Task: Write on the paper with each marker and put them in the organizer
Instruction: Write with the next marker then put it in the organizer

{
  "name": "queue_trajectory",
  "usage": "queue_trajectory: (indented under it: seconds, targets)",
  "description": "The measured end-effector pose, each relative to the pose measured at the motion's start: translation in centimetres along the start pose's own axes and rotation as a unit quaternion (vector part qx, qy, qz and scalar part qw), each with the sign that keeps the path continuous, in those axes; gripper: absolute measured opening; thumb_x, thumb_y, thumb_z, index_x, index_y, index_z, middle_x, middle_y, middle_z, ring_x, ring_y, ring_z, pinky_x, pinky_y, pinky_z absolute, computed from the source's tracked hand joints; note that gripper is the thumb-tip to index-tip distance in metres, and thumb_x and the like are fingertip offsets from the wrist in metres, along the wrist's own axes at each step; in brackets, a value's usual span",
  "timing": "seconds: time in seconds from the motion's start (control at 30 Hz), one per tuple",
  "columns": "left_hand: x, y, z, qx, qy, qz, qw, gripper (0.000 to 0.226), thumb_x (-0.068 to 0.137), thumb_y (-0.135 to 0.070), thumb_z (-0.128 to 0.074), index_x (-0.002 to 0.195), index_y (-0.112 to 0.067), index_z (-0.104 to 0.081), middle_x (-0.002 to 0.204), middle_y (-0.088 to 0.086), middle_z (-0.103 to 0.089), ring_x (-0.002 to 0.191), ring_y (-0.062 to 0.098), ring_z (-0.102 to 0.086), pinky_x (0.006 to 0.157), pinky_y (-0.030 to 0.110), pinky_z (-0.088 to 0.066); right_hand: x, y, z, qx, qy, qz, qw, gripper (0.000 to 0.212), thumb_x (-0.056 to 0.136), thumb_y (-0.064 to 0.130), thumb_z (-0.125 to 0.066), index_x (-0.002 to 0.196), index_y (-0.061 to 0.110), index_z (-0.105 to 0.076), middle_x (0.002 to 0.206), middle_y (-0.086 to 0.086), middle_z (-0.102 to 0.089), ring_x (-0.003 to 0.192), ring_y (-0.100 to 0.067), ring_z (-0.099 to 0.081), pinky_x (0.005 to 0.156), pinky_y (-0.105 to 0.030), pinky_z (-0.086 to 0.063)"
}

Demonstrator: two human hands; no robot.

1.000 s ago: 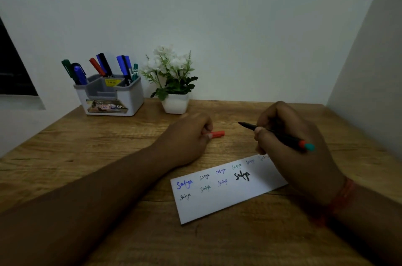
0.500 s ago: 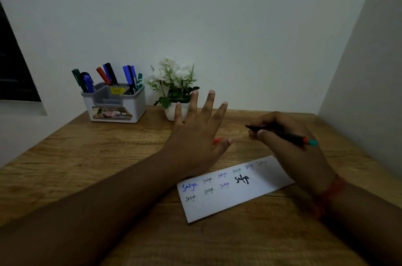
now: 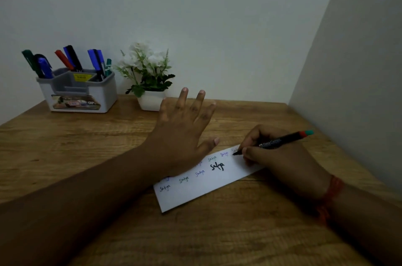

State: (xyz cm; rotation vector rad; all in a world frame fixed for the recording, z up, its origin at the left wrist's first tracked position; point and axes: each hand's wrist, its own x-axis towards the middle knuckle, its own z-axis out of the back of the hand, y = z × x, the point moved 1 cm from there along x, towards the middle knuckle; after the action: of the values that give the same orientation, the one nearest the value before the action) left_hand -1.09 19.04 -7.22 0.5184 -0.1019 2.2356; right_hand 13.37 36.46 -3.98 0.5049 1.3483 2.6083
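A white strip of paper (image 3: 208,187) lies on the wooden desk (image 3: 87,148), with several small written words on it. My right hand (image 3: 278,157) pinches a black marker (image 3: 280,140) with a red and teal end, its tip touching the paper's far right end. My left hand (image 3: 185,133) has straight spread fingers, and its heel presses on the paper's left part. The red cap seen earlier is hidden. A grey and white organizer (image 3: 80,91) at the back left holds several markers in green, blue, red and black.
A small white pot with white flowers (image 3: 150,83) stands beside the organizer, just behind my left hand. Walls close the desk at the back and on the right (image 3: 359,69). Bare wood lies in front of the paper.
My left hand let go of the red cap, opened and came down onto the paper. My right hand lowered the marker until its tip reached the paper's right end.
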Motion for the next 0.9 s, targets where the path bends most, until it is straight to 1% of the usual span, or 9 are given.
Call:
queue_trajectory:
  seconds: [0.17,0.23,0.3,0.37,0.5,0.7,0.73,0.83,0.9]
  targets:
    - [0.1,-0.1,-0.6,0.007,0.022,-0.005,1.000,0.078,0.086,-0.073,0.002,0.150,-0.036,0.024,0.160,-0.003,0.031,0.144,0.026,0.034,0.116,0.063,0.005,0.2,-0.5,-0.3,-0.003,0.024,0.006,1.000,0.011,0.084,0.008,-0.071,0.076,0.016,-0.072,0.081,0.006,-0.075,0.077,-0.007,-0.070,0.069,-0.021,-0.054]
    - [0.1,-0.1,-0.7,0.005,0.028,-0.003,1.000,0.078,0.084,-0.073,0.003,0.149,-0.037,0.025,0.160,-0.003,0.031,0.144,0.025,0.035,0.116,0.063,0.005,0.3,-0.6,-0.4,-0.001,0.025,0.005,1.000,0.012,0.084,0.008,-0.071,0.074,0.016,-0.071,0.080,0.007,-0.075,0.078,-0.008,-0.069,0.071,-0.024,-0.055]
    - [0.1,-0.1,-0.8,0.003,0.033,-0.003,0.999,0.077,0.085,-0.073,0.004,0.148,-0.038,0.026,0.159,-0.004,0.032,0.144,0.024,0.035,0.116,0.062,0.006,0.4,-0.6,-0.3,0.002,0.021,0.000,1.000,0.011,0.083,0.009,-0.072,0.074,0.016,-0.072,0.083,0.005,-0.076,0.081,-0.012,-0.070,0.074,-0.031,-0.056]
    - [0.1,-0.1,-0.9,-0.004,0.039,-0.002,0.999,0.076,0.085,-0.074,0.003,0.148,-0.039,0.027,0.159,-0.005,0.033,0.143,0.023,0.037,0.117,0.062,0.007,0.4,-0.6,-0.3,-0.005,0.024,-0.005,1.000,0.009,0.083,0.011,-0.072,0.075,0.016,-0.072,0.087,0.005,-0.076,0.082,-0.010,-0.069,0.076,-0.032,-0.056]
    - [0.2,0.0,-1.0,-0.005,0.045,0.002,0.999,0.076,0.084,-0.074,0.004,0.147,-0.040,0.028,0.159,-0.006,0.033,0.143,0.023,0.037,0.117,0.061,0.008,0.6,-0.6,-0.4,-0.019,0.030,-0.014,0.999,0.012,0.083,0.013,-0.073,0.074,0.020,-0.073,0.086,0.009,-0.075,0.080,-0.005,-0.067,0.072,-0.027,-0.051]
    - [0.2,0.0,-1.1,-0.003,0.045,0.004,0.999,0.075,0.084,-0.074,0.005,0.147,-0.040,0.029,0.159,-0.007,0.033,0.143,0.023,0.037,0.117,0.060,0.009,0.4,-0.6,-0.3,-0.016,0.039,-0.027,0.999,0.013,0.081,0.011,-0.075,0.072,0.020,-0.073,0.085,0.009,-0.075,0.077,-0.008,-0.066,0.064,-0.025,-0.051]
    - [0.2,0.1,-1.1,-0.002,0.046,0.005,0.999,0.075,0.084,-0.074,0.005,0.147,-0.040,0.029,0.159,-0.006,0.033,0.143,0.023,0.036,0.117,0.061,0.009,0.4,-0.5,-0.3,-0.016,0.039,-0.028,0.999,0.013,0.081,0.011,-0.074,0.072,0.020,-0.073,0.085,0.009,-0.075,0.077,-0.008,-0.066,0.065,-0.026,-0.052]
    - [0.2,0.0,-1.1,0.000,0.047,0.004,0.999,0.076,0.084,-0.074,0.004,0.147,-0.040,0.029,0.159,-0.006,0.033,0.143,0.024,0.036,0.117,0.061,0.008,0.5,-0.5,-0.2,-0.021,0.020,-0.030,0.999,0.010,0.082,0.014,-0.074,0.074,0.018,-0.073,0.087,0.007,-0.076,0.081,-0.009,-0.068,0.076,-0.035,-0.056]
    - [0.1,0.0,-1.1,0.001,0.046,0.005,0.999,0.076,0.084,-0.074,0.004,0.147,-0.039,0.028,0.159,-0.006,0.032,0.144,0.024,0.035,0.117,0.061,0.008,0.5,-0.5,-0.2,-0.027,0.012,-0.031,0.999,0.010,0.083,0.014,-0.074,0.074,0.019,-0.072,0.087,0.007,-0.075,0.081,-0.006,-0.068,0.077,-0.035,-0.056]
